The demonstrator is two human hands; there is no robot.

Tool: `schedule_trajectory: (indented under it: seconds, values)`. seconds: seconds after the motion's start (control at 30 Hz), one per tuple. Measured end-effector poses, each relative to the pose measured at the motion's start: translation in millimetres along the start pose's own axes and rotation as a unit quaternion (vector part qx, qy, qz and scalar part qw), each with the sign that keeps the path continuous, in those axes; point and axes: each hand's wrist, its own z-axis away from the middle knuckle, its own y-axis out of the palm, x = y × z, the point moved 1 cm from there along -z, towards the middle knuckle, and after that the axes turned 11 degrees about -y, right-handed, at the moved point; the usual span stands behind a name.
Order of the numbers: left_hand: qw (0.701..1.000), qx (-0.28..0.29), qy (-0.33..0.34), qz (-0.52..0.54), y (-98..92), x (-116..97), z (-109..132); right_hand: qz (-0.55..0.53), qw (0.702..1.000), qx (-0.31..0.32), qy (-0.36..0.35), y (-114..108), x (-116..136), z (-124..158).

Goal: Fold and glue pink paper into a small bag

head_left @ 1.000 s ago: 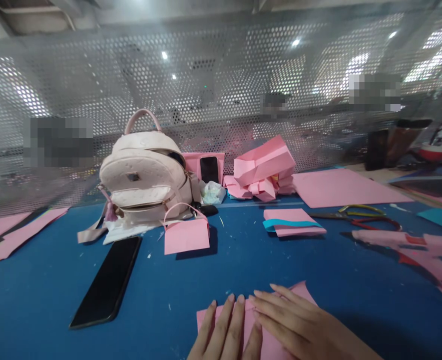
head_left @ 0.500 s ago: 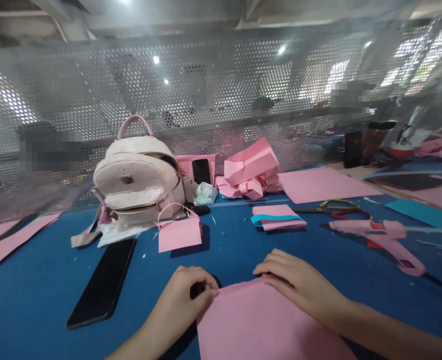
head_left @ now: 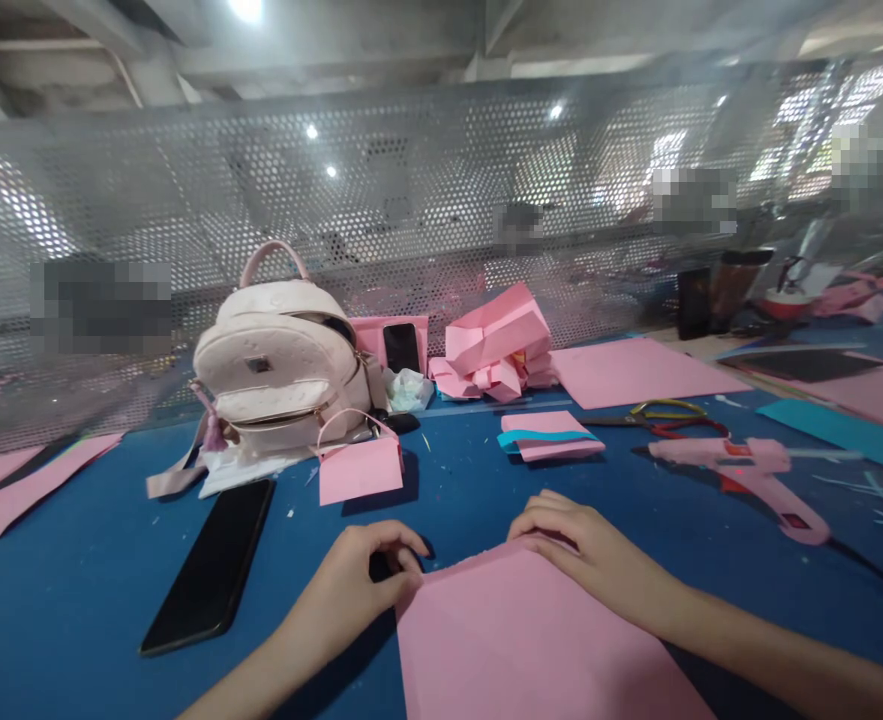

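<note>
Perforated grey screen [head_left: 441, 190] stands behind a blue tabletop [head_left: 73, 590] strewn with small scraps. Left hand [head_left: 381, 580]: fingers curled, thumb and fingertips drawn together at the far left corner of a pink sheet [head_left: 516, 640]. Right hand [head_left: 587, 545]: thumb on the near face, fingers over the far edge, pinching the same sheet farther along. Sheet lies between the hands and extends toward the wearer. Left of left hand, well apart: dark phone [head_left: 212, 570], lying flat. Beyond left hand: small pink paper bag [head_left: 361, 470] with a thin handle; behind it, a pale backpack [head_left: 283, 365]. Just beyond right hand: folded pink piece [head_left: 553, 450] with a blue strip [head_left: 542, 437] across it; farther off, crumpled pink paper [head_left: 501, 350]. Right of right hand and farther out: pink glue gun [head_left: 763, 460], lying on its side, nozzle pointing left; scissors [head_left: 636, 418] just behind it.
</note>
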Motion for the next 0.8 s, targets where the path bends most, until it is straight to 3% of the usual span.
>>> schedule_trajectory:
  seconds: [0.13,0.4,0.67,0.8]
  values:
    - [0.992,-0.056,0.029,-0.111,8.2,0.5,2.1,-0.008,1.0,-0.008,0.013,-0.5,1.8,0.2]
    - [0.98,-0.075,0.083,-0.167,8.6,1.7,4.8,0.043,0.999,0.023,-0.023,1.5,2.1,2.3]
    - [0.923,-0.121,0.288,-0.226,8.5,7.0,8.4,0.132,0.986,0.047,-0.093,5.9,3.2,5.7]
    - [0.901,-0.126,0.33,-0.254,7.9,7.4,6.2,0.177,0.967,0.072,-0.166,9.3,7.2,6.8]
